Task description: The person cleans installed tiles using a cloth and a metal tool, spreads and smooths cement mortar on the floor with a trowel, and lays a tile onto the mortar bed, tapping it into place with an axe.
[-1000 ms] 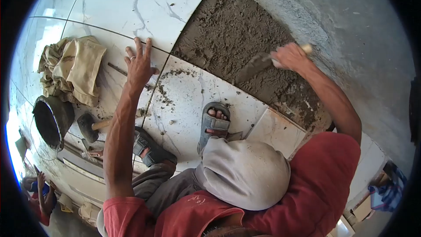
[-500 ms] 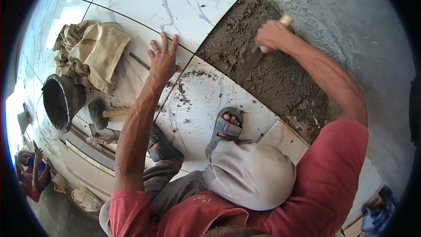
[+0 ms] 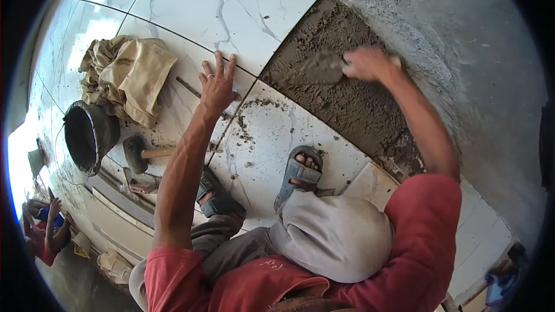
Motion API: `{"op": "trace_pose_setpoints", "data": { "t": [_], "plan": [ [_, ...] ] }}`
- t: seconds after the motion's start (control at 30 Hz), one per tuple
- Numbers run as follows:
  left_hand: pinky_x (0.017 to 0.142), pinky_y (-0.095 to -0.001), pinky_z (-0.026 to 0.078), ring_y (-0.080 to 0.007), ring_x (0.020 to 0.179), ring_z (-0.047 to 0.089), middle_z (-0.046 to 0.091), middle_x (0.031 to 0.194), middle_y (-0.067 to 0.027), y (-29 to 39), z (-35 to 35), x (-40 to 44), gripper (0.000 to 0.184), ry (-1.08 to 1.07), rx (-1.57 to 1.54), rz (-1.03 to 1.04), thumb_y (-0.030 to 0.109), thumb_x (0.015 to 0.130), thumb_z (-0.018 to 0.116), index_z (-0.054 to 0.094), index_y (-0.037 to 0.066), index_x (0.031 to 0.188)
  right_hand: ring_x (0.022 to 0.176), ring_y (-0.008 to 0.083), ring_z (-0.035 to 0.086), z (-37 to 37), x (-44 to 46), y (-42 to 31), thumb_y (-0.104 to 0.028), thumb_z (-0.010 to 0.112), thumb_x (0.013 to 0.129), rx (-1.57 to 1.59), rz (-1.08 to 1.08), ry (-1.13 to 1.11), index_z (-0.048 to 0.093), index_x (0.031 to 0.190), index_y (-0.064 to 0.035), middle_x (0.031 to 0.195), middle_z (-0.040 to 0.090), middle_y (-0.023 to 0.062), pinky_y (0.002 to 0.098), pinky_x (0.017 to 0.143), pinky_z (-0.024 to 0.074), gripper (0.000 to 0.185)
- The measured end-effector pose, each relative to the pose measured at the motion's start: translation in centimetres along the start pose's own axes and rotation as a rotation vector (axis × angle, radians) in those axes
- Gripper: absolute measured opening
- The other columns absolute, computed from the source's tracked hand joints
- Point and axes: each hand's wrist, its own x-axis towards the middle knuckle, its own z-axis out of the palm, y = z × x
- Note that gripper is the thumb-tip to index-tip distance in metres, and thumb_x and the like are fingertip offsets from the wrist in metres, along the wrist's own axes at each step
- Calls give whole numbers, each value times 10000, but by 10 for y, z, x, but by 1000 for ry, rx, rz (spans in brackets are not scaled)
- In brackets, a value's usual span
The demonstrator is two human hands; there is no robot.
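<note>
- Swung since half a second ago: the trowel [image 3: 318, 69] blade, which angled down the frame and now points left, while the right hand [image 3: 370, 63] has shifted slightly lower and to the right.
- Blurred in the upper right of the frame, the right hand grips the trowel's pale handle, fingers curled around it; the blade lies over wet mortar [image 3: 355, 104], right of upper centre.
- Left of centre, the left hand [image 3: 218, 89] holds nothing, its fingers spread and a ring on one, set down on a white tile [image 3: 188, 58] with the fingertips at the joint.
- Crumbs of mortar dot the flooring near a grey sandal [image 3: 300, 173] at mid-frame.
- Across the left of the frame, as seen from this room, sit a crumpled tan cloth [image 3: 141, 75], a dark bucket [image 3: 107, 133] tipped toward the lower left, and a black-headed mallet [image 3: 136, 155] just beside it, its handle running behind the left forearm.
- Another person [image 3: 49, 237], red-sleeved, shows at the lower left edge, well apart from the work.
</note>
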Motion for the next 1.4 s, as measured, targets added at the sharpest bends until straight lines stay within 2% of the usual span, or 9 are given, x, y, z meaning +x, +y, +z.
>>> {"op": "trace_pose_setpoints", "data": {
  "t": [0.33, 0.43, 0.53, 0.7, 0.8, 1.0, 1.13, 1.27, 1.4],
  "plan": [
    [956, -687, 313, -624, 1250, 237, 99, 1497, -257, 2, -4, 0, 1127, -25, -15, -14, 199, 553, 865, 201, 173, 1463, 447, 123, 456, 92, -74, -53, -399, 410, 957, 1606, 716, 74, 505, 909, -55, 643, 474, 15, 291, 424, 426, 360],
    [962, -682, 309, -623, 1256, 229, 98, 1497, -259, 2, -3, 1, 1128, -30, -8, -16, 200, 555, 865, 198, 172, 1464, 592, 128, 519, 105, -43, -83, -355, 410, 946, 1616, 663, 47, 476, 987, -70, 818, 509, 25, 305, 421, 457, 295],
    [968, -681, 300, -620, 1262, 221, 94, 1499, -262, 6, -9, 1, 1125, -69, -15, -41, 204, 560, 864, 196, 171, 1465, 448, 180, 507, 75, -53, -117, -311, 448, 915, 1416, 610, -206, 524, 850, -26, 707, 545, 65, 352, 410, 460, 301],
    [967, -680, 300, -613, 1270, 215, 90, 1502, -266, 4, -6, 2, 1121, -53, -45, -37, 201, 553, 865, 210, 167, 1461, 448, 184, 522, 70, -64, -104, -307, 454, 913, 1358, 481, -156, 548, 900, -11, 720, 558, 58, 347, 405, 463, 311],
    [965, -676, 306, -613, 1267, 222, 105, 1499, -264, 3, -5, 1, 1123, -46, -24, -26, 204, 551, 867, 210, 170, 1461, 421, 164, 498, 69, -38, -64, -376, 453, 933, 1463, 591, 174, 543, 972, -49, 684, 534, 43, 320, 387, 450, 342],
    [978, -667, 292, -615, 1275, 190, 83, 1507, -257, 3, -8, 0, 1147, -59, -25, -33, 187, 543, 865, 188, 185, 1468, 526, 164, 546, 52, 12, -44, -328, 443, 938, 1496, 464, 103, 480, 882, -54, 746, 504, 41, 320, 420, 478, 281],
    [962, -687, 300, -621, 1269, 203, 100, 1501, -261, 4, -7, 1, 1132, -49, -44, -38, 204, 541, 872, 213, 173, 1460, 576, 205, 594, 91, -19, -85, -249, 498, 895, 1043, 77, -68, 529, 876, -54, 742, 542, 83, 358, 425, 490, 198],
    [957, -690, 299, -625, 1265, 204, 88, 1504, -259, 2, -4, 1, 1129, -45, -47, -33, 201, 543, 869, 213, 170, 1461, 485, 191, 543, 50, -28, -78, -240, 502, 899, 1435, 430, 73, 549, 841, -59, 705, 549, 59, 353, 414, 463, 196],
    [953, -684, 314, -621, 1261, 218, 99, 1501, -255, 3, -5, 0, 1139, -37, -8, -21, 201, 537, 872, 209, 171, 1462, 493, 162, 500, 15, 21, -2, -288, 403, 923, 1345, 554, 51, 535, 991, -42, 702, 524, 40, 331, 415, 467, 288]
  ]
}}
